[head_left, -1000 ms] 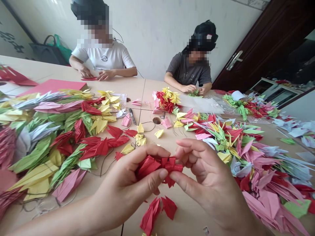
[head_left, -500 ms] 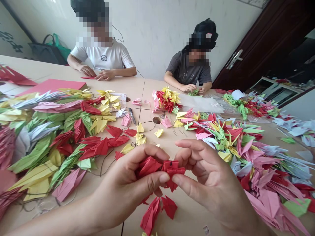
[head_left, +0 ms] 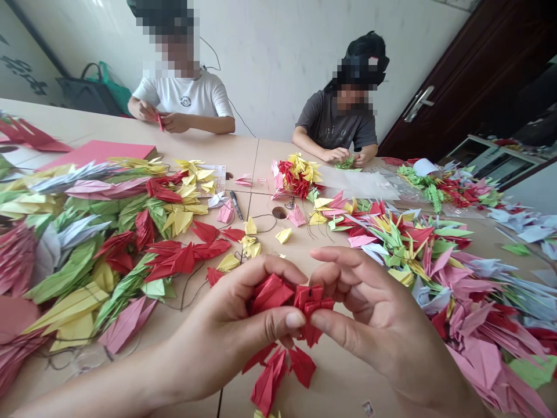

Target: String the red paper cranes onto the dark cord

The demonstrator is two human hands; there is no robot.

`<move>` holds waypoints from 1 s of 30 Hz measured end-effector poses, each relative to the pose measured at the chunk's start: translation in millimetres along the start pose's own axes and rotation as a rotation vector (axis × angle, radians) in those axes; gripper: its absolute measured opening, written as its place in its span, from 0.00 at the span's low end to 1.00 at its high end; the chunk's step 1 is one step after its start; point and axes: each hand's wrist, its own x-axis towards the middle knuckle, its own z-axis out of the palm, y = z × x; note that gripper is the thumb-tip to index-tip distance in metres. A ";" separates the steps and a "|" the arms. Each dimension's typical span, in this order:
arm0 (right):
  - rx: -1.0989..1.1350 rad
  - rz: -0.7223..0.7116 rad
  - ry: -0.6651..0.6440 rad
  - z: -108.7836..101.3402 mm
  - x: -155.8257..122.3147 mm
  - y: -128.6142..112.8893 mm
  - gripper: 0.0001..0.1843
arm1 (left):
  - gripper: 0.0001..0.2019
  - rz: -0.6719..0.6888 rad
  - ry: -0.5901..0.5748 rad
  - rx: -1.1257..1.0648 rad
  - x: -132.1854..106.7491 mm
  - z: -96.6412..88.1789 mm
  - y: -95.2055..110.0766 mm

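My left hand (head_left: 235,325) and my right hand (head_left: 369,313) meet low in the middle of the view, both pinched round a bunch of red folded paper cranes (head_left: 289,299). Thumb tips of the two hands almost touch under the bunch. More red cranes (head_left: 278,374) hang or lie just below it, over the pale wooden table (head_left: 243,157). A thin dark thread (head_left: 187,284) trails across the table to the left of my hands.
Heaps of coloured paper cranes lie left (head_left: 87,232) and right (head_left: 435,261). A pen (head_left: 235,204) and pink paper sheets (head_left: 100,154) lie further back. Two people sit across the table, a person in white (head_left: 183,98) and a person in grey (head_left: 337,125), both folding paper.
My hands and the red bunch have shifted slightly down and right. The person in white has lifted a red paper off the table into both hands.
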 end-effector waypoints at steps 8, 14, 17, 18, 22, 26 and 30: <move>0.109 0.057 0.004 -8.4 4.4 0.2 0.17 | 0.18 -0.092 -0.050 0.029 -0.8 -10.0 -0.7; 0.257 0.149 -0.097 -3.1 9.1 6.9 0.14 | 0.27 0.080 0.007 0.180 1.8 -3.6 -5.5; 0.132 0.153 -0.058 0.2 10.9 9.2 0.14 | 0.37 0.157 0.084 0.272 2.1 -0.2 -10.7; 0.098 0.159 -0.044 0.6 11.7 9.9 0.14 | 0.39 0.171 0.124 0.299 2.2 0.7 -12.2; 0.089 0.168 -0.069 -0.5 16.5 13.6 0.11 | 0.42 0.250 0.237 0.375 2.9 2.4 -16.0; 0.198 0.141 -0.054 -4.2 21.9 19.9 0.08 | 0.42 0.272 0.181 0.362 4.1 0.7 -17.6; 0.247 0.126 0.005 -9.1 25.7 23.4 0.09 | 0.41 0.180 0.043 0.173 6.4 -4.8 -15.6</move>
